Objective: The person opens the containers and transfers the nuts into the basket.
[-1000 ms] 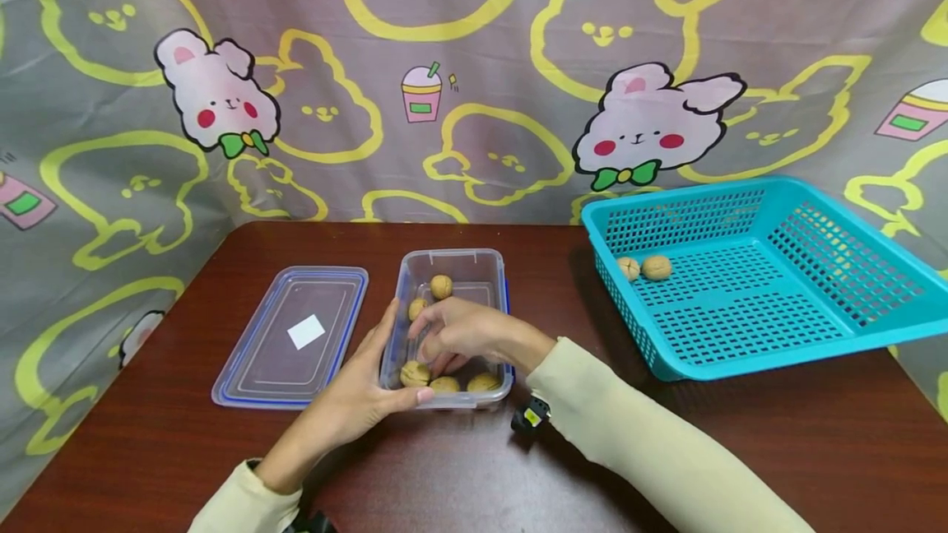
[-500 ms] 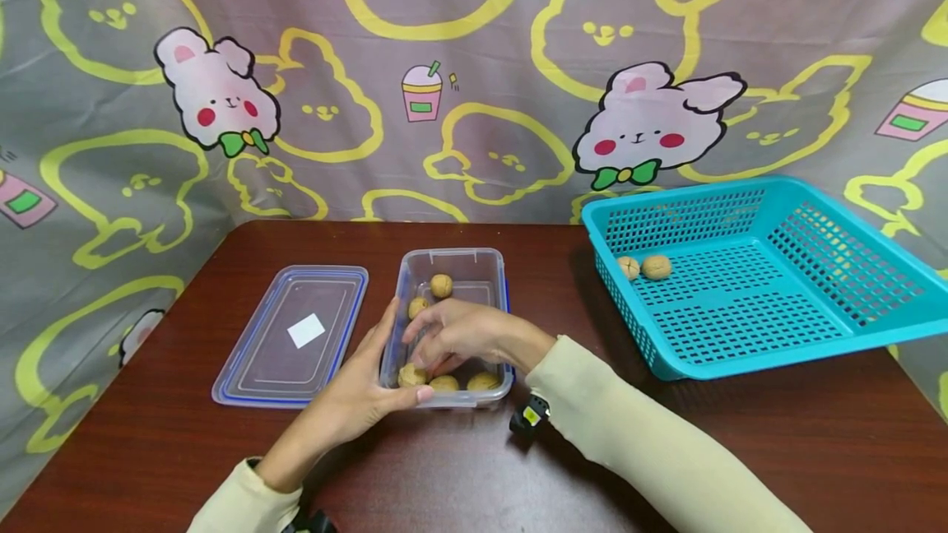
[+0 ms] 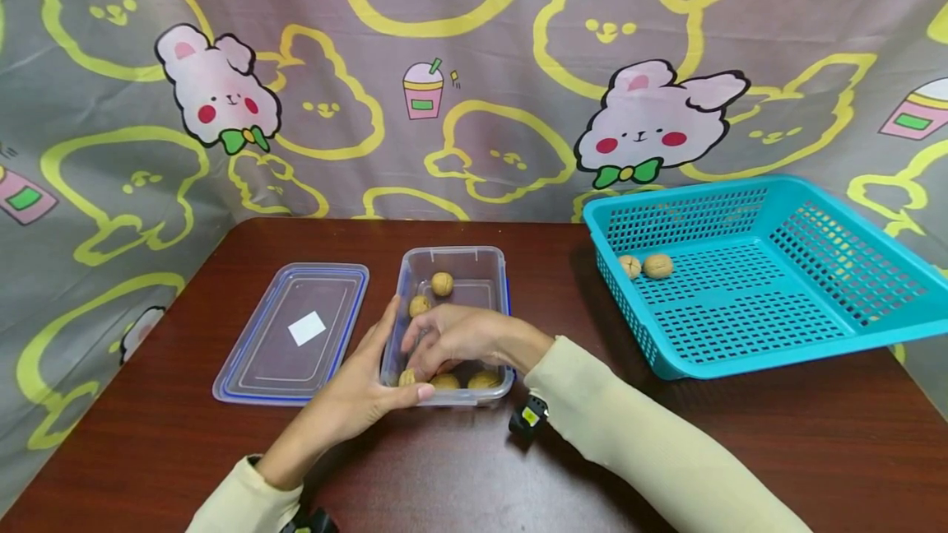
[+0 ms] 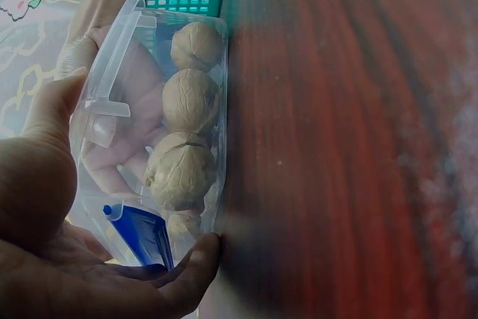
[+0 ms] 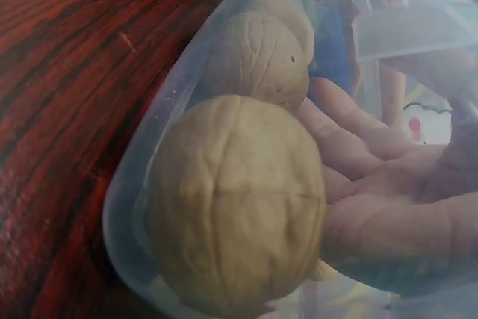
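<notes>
Box: A clear, rectangular plastic box with tall walls [image 3: 453, 252] stood uncovered on the dark red-brown wooden table [image 3: 459, 467]; it looked light and slightly springy, and probably slid easily.
Box hold: The left hand [image 3: 355, 393] gripped the box at its near left corner, thumb over the near rim and fingers along the left wall, a sensible place to steady it.
Blue latch: A narrow blue plastic latch [image 4: 138, 233] showed on the box beside the left fingers; it looked hinged, so the wall seemed firmer to hold.
Near walnuts: Three round, tan, wrinkled-shelled walnuts [image 3: 445, 382] lay along the box's near wall, the leftmost walnut [image 3: 407, 377] at its near left corner.
Right hand: The right hand [image 3: 467, 334] reached into the box over its right wall, fingers bent down and touching that leftmost walnut; whether the thumb pinched it too, I could not tell.
Walnut handling: The shells looked hard, stiff and light, dry enough not to slip but inclined to roll; the widest part seemed best for fingertips.
Other walnuts: Inside the box, one walnut [image 3: 442, 284] sat toward the far wall and another [image 3: 420, 306] by the left wall.
Lid: A flat, clear plastic lid with a blue seal [image 3: 259, 344] lay left of the box.
Basket: A turquoise, perforated plastic basket [image 3: 741, 370] stood well right of the box, holding two walnuts [image 3: 658, 266].
</notes>
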Motion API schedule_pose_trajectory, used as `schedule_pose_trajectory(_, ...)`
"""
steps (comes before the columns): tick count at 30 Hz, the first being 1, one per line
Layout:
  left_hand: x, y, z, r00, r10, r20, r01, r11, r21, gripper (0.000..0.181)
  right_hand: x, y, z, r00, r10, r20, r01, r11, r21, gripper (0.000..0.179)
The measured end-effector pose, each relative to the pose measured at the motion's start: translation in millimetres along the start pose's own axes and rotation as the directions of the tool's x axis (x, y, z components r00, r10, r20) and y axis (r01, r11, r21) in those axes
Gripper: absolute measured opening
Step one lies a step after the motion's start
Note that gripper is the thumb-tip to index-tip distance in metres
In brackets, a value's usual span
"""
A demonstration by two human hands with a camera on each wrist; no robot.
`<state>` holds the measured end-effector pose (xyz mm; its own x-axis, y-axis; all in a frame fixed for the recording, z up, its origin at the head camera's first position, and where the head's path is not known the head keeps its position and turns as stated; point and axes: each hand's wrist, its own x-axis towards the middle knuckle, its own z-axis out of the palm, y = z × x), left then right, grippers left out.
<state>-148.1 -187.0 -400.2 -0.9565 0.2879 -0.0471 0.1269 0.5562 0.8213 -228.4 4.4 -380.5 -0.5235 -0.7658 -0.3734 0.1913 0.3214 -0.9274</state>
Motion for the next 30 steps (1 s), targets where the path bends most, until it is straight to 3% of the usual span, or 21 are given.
schedule_pose_trajectory(18, 0.3, -0.3, 0.1, 1.0, 0.025, -0.002, -0.025, 1.0, -0.015, 0.125, -1.7, 1.3, -1.5, 0.98, -0.085, 0.179, 0.075, 0.995, 0.062, 0.029)
schedule_pose_trajectory(30, -0.1, 0.8, 0.4, 1.0, 0.011, 0.002, -0.011, 1.0, 0.001, 0.126, -3.6, 0.7, -0.7, 0.99, -0.087, 0.114, 0.079, 0.994, 0.072, 0.023)
